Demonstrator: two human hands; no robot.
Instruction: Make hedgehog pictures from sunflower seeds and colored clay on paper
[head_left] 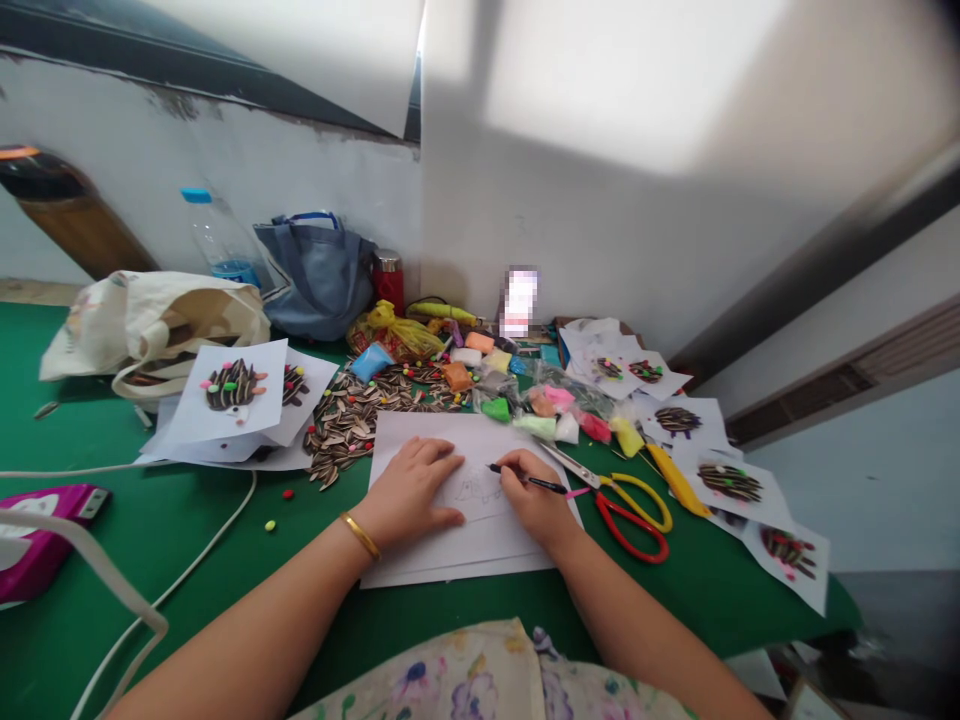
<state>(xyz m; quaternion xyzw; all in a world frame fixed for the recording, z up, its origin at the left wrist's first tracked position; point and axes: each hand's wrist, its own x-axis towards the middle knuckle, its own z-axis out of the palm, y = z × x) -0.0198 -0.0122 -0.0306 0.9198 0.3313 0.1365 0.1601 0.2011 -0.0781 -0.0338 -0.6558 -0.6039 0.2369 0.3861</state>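
Observation:
A stack of white paper (420, 555) lies before me on the green table, with a faint line drawing (472, 490) on its top sheet. My left hand (415, 490) rests flat on the paper's left side, fingers spread, a gold bangle at the wrist. In my right hand (534, 497) is a black pen (546, 485), its tip on or just above the sheet; I cannot tell which. Scissors (600, 482) with one red and one yellow handle lie right beside that hand. Behind the paper spreads a pile of sunflower seeds (349, 420).
Packets of coloured clay (536, 425) sit behind the paper. Seed-decorated cards lie left (259, 400) and right (776, 500). A yellow craft knife (675, 480) is near the scissors. Bags (315, 270), a bottle (225, 245) and a phone (519, 300) stand by the wall. A white cable (202, 550) crosses the left.

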